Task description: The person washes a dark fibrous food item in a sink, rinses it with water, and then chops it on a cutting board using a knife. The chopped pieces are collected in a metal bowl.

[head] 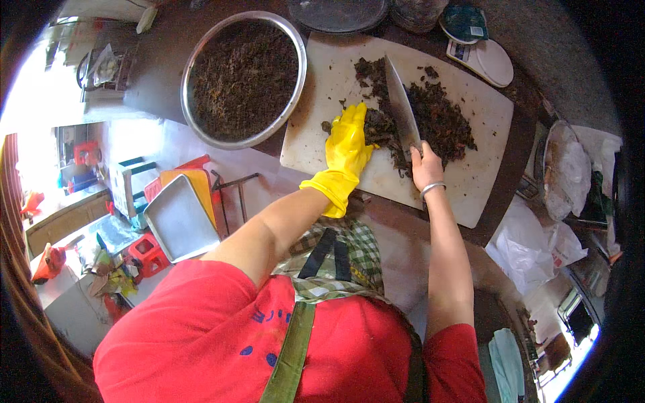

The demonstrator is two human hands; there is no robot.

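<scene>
My left hand (347, 143), in a yellow rubber glove, lies over the left edge of a heap of dark chopped leafy food (438, 121) on a large white cutting board (463, 194). Its fingers point away from me, and whether they grip any of the food is hidden. My bare right hand (427, 165), with a silver bangle at the wrist, holds a wide-bladed kitchen knife (401, 103) by its handle. The blade lies across the heap, its tip pointing away. Left of the board stands a round metal basin (303, 65) full of finely chopped dark food.
A white kitchen scale (495, 63) and a dark round lid or tray (337, 15) are beyond the board. At right are a bowl with a plastic bag (567, 171) and white plastic bags (521, 247). A metal tray (181, 219) leans at lower left, near red stools.
</scene>
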